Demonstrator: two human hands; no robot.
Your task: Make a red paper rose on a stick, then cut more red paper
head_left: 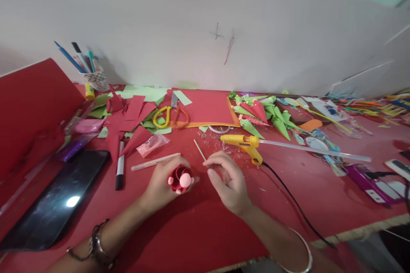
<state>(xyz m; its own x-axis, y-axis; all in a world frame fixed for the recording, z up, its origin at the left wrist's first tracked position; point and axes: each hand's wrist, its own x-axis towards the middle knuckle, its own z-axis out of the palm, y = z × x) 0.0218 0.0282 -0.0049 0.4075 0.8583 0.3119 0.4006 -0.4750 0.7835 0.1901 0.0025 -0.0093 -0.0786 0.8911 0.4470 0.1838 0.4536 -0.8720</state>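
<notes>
My left hand is closed round a small red paper cone with a pink ball at its open end. It holds the piece just above the red table top. To its right, my right hand pinches the lower end of a thin wooden stick between thumb and forefinger. The stick slants up and to the left, close to the cone. A yellow glue gun lies just behind my right hand, with a clear glue stick jutting out to the right.
Scissors with yellow and orange handles lie among red and green paper scraps. Green and red paper cones are heaped at the back right. A dark tablet, a black marker and a pen cup are on the left.
</notes>
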